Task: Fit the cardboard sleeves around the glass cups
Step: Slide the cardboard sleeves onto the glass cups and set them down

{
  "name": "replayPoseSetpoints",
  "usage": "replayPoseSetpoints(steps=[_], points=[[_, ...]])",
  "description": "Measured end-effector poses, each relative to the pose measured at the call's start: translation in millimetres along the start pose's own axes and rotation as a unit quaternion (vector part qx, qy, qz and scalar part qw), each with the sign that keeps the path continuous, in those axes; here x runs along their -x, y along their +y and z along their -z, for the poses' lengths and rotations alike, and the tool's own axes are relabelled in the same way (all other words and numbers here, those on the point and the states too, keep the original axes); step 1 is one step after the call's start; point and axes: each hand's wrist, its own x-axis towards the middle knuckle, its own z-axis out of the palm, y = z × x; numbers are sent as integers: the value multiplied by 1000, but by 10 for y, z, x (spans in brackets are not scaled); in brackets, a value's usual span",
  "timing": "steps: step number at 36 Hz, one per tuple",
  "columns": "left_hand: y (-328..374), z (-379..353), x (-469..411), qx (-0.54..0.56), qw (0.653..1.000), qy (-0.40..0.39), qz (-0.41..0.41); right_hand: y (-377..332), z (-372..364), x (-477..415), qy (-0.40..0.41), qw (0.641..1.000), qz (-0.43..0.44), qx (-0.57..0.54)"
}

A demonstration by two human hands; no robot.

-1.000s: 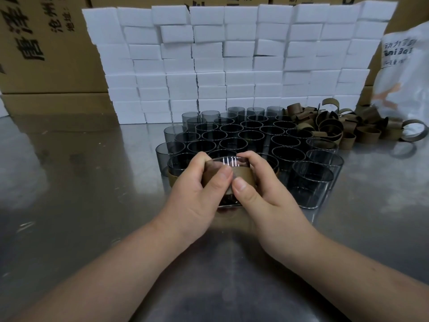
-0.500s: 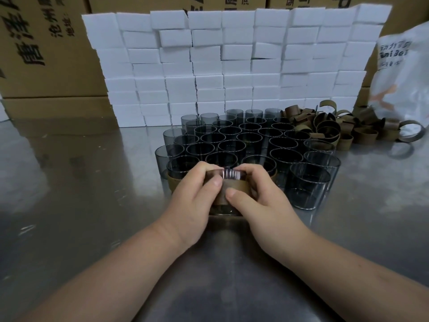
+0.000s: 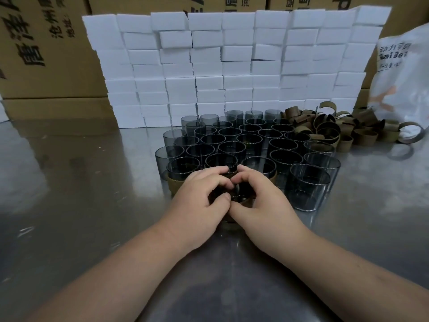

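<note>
Both hands close around one smoky glass cup (image 3: pixel 234 191) that stands on the steel table in front of me. My left hand (image 3: pixel 199 201) grips its left side and my right hand (image 3: pixel 262 201) its right side, fingers curled over the rim. A brown cardboard sleeve (image 3: pixel 246 203) wraps the cup; only a sliver shows between my thumbs. Behind it stand several bare cups (image 3: pixel 232 145) in rows. A cup with a sleeve (image 3: pixel 177 182) is at the left of the front row. Loose sleeves (image 3: pixel 336 129) lie in a heap at the back right.
A wall of white boxes (image 3: pixel 232 66) stands behind the cups, with brown cartons (image 3: pixel 46 54) behind it. A white plastic bag (image 3: pixel 404 77) leans at the far right. Bare steel tabletop (image 3: pixel 81 194) stretches to the left and in front.
My hands have pressed downward around the cup, and the sleeve has slid lower. My fingers now cover most of the rim, and the cup sits lower against the table.
</note>
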Motion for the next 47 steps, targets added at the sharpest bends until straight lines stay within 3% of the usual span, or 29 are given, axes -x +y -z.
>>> replayPoseSetpoints(steps=[15, 20, 36, 47], points=[[-15, -13, -12, -29, 995, 79, 52, -41, 67, -11, 98, 986, 5, 135], [-39, -28, -1, 19, 995, 42, 93, -22, 47, -7, 81, 991, -42, 96], [-58, -41, 10, 53, 996, 6, 67, 16, 84, -5, 114, 988, -33, 98], [-64, -51, 34, 66, 982, -174, 17, -66, 60, 37, 94, 993, -22, 71]])
